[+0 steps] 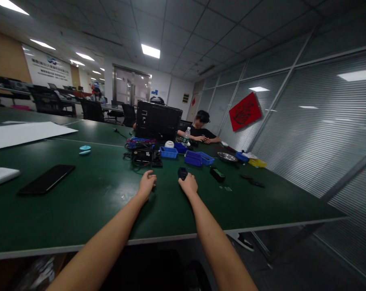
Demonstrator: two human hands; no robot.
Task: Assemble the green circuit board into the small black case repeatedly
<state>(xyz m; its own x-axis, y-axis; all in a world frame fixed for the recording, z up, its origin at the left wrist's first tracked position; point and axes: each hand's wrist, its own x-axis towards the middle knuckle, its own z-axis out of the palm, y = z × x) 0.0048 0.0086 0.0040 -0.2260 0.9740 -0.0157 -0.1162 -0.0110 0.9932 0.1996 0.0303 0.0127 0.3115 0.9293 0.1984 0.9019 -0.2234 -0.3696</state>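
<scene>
My right hand (189, 184) is on the green table, its fingers closed round the near side of a small black box-shaped device (182, 172). The device's exact kind is too dark to make out. To its left, my left hand (147, 185) rests on its side on the tabletop, fingers loosely bent and apart, with nothing visible in them. Beyond the left hand lies a black power adapter (142, 157) among tangled cables. A black case with a green top (217, 174) sits to the right of the device.
Blue trays (168, 152), a white ball (169, 144), a water bottle (187, 136) and a metal bowl (227, 157) stand farther back. A monitor (158, 120) is behind them. A phone (47, 179) lies at left. Another person (202, 131) sits at the far side.
</scene>
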